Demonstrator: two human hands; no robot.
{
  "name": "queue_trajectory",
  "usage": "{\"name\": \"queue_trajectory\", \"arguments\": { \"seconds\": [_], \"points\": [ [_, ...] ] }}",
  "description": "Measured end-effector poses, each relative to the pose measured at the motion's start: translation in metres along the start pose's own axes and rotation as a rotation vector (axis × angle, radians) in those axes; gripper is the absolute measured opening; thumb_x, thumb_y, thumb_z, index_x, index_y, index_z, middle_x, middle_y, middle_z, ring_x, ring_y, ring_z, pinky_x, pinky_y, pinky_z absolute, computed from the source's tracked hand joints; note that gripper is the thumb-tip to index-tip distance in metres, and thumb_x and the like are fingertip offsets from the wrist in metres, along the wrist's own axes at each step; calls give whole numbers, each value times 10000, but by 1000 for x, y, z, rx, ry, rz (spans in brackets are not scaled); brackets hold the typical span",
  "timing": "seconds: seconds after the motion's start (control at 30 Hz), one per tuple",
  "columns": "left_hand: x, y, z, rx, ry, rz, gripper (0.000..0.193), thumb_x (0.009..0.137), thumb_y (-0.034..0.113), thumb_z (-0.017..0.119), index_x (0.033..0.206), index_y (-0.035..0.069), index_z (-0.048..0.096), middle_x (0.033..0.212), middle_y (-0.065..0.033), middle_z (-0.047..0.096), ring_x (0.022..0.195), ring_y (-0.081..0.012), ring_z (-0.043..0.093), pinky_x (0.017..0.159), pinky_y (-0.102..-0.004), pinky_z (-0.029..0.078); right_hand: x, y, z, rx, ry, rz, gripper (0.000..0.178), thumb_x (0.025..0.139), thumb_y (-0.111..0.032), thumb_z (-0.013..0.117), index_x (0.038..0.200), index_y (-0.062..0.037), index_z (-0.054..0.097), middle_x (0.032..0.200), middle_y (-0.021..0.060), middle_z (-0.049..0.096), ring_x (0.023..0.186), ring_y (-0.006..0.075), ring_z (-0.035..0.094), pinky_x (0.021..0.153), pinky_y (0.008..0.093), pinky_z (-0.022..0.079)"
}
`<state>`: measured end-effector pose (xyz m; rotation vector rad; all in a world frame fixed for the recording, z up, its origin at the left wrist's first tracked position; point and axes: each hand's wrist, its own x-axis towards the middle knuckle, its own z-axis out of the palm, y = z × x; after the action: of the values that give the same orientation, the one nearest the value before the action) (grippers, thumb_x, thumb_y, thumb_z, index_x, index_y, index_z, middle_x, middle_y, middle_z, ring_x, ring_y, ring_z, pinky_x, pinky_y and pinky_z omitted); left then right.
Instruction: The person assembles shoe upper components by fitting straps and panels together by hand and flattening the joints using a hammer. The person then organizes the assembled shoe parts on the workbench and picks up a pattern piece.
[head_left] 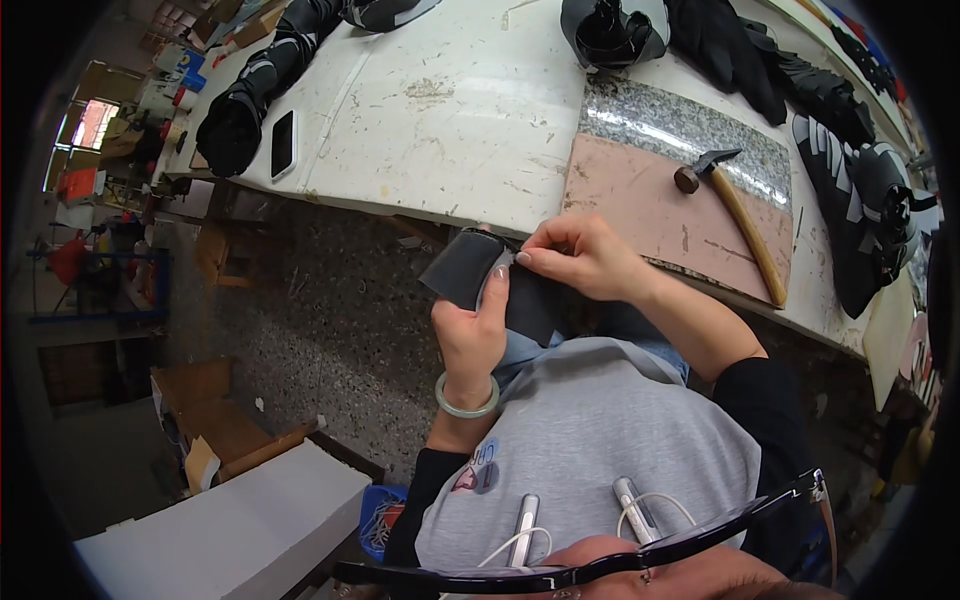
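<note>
Just off the table's front edge, my left hand [472, 335] grips a dark grey and black sheet-material piece [462, 268], its thumb pressed on top along a lighter grey edge. The piece looks folded or curved, and a black part of it hangs down toward my lap. At its right edge my right hand [585, 260] is closed, thumb and forefinger pinched together on the border. Whether a small item sits between those fingertips is too small to make out. A bracelet circles my left wrist.
On the white table [440, 120] lie a pinkish board [640, 200], a speckled stone slab [690, 125] and a hammer [745, 220] with a wooden handle. A phone [285, 145] rests at left. Black-and-grey bundles [238, 120] line the table, several more at right [880, 200]. A white box [240, 530] stands lower left.
</note>
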<state>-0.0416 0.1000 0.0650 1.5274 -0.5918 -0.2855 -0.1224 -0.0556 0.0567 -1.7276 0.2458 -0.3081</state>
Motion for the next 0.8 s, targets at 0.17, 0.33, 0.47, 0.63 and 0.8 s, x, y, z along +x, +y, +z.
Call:
{"name": "queue_trajectory", "arguments": {
  "seconds": [0.17,0.33,0.47,0.63,0.8],
  "points": [
    [-5,-6,-15,93,41,83,250,870,57,629,1079,-80,612,1025,-135,673,931,-194,638,805,-301,492,13,-2,10,114,-141,111,246,845,-199,657,994,-6,692,741,105,678,637,112,596,589,269,479],
    [-21,-5,-64,310,90,-172,254,860,60,640,1075,-72,607,1046,-107,651,930,-140,607,780,-289,500,29,3,74,76,-147,74,236,822,-238,609,867,-10,650,749,152,659,691,215,647,644,333,504],
    [-26,-36,-92,353,104,-177,289,847,45,628,1115,-50,574,1043,-113,633,928,-166,614,747,-293,519,31,58,127,395,-234,269,246,896,-237,615,944,0,664,774,67,659,746,96,573,676,278,478],
    [-5,-79,-33,-70,-103,-400,268,824,54,667,1050,-39,556,981,-96,637,797,-143,633,584,-270,554,3,77,69,3,117,215,244,875,-196,588,955,19,670,846,202,676,780,265,682,703,343,522],
    [19,-68,39,-21,-287,-324,219,829,33,664,991,-32,531,910,-111,642,725,-128,640,487,-232,527,-46,37,-26,-385,379,-9,296,907,-121,576,1183,-15,578,935,142,669,792,231,664,731,326,529]
  ]
}}
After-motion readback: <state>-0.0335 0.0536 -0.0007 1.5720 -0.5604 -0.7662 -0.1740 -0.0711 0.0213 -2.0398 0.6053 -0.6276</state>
